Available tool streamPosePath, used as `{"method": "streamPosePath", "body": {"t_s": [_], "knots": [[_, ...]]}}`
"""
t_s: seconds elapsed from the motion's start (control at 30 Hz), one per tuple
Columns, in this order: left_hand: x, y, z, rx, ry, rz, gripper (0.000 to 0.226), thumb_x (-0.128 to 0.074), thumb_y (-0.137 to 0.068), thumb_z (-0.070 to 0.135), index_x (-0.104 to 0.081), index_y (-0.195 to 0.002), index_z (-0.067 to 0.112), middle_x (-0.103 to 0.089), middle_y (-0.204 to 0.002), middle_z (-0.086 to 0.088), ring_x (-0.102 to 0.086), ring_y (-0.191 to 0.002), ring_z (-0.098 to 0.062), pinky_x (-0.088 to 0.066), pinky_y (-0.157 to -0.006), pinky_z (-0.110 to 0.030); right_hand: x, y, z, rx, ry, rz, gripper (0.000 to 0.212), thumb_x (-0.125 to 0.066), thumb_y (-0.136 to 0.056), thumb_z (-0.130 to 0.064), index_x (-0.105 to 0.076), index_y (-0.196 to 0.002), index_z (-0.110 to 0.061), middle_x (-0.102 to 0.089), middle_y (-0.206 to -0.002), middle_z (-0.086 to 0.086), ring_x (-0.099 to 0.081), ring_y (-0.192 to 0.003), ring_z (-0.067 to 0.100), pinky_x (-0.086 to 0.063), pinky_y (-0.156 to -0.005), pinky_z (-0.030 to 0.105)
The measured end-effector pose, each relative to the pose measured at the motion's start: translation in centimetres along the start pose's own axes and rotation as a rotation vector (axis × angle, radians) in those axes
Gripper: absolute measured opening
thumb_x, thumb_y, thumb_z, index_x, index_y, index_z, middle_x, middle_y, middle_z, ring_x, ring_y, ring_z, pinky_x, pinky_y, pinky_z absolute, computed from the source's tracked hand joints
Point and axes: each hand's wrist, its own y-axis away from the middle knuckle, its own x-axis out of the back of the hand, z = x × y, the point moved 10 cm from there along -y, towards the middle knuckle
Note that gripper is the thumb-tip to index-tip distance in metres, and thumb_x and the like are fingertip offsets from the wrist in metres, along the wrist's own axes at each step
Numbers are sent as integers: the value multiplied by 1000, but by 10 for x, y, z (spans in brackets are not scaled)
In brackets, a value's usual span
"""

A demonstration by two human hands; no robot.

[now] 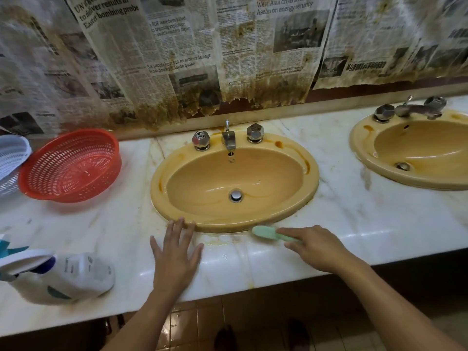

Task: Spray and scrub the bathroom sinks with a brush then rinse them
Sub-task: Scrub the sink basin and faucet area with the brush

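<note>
— Hands first: what are they doing?
— Right hand (316,247) grips a pale green brush (266,233), whose head touches the front rim of the nearer sink (162,178). Left hand (177,252) lies flat with fingers spread on the marble counter (354,224), fingertips at that rim.
— How far along?
— Early, I judge. Brown stains ring the rim and no foam shows. The spray bottle (76,277) lies left of the left hand. A second sink (364,153), far right, looks stained; rinsing remains.

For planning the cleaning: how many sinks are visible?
2: the middle sink, and the right sink, partly cut off at the edge; more may lie outside view.
</note>
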Motion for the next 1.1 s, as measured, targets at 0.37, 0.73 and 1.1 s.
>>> {"method": "streamPosePath", "body": {"t_s": [0.37, 0.73, 1.1], "knots": [[-1, -28, 5, -33, -63, -57, 70, -27, -94, 73, -38, -155, 40, -31, -167, 7, -14, -159, -26, -9, -117, -74, -17, -34, -31, 219, 226, -10, 42, -39, -102, -59, -35, -142, -68, -67, -119, -3, -60, -112, 22, -44, -83, 35], [-19, -51, 52, -59, 7, -60, 64, -36, -91, 81, -51, -140, 43, -47, -152, 14, -13, -157, -28, -12, -109, -81, 68, -39, 86, 94, 358, 32, 39, -43, -102, -55, -38, -136, -73, -56, -72, -14, -53, -69, 6, -41, -61, 23], [-16, -49, 48, -50, 41, 4, 63, -42, -88, 81, -55, -136, 43, -51, -146, 14, -21, -153, -24, -14, -111, -78, 39, -51, 41, 246, 371, -16, 38, -37, -103, -57, -33, -136, -75, -46, -67, -15, -47, -68, 8, -36, -62, 27]]}}
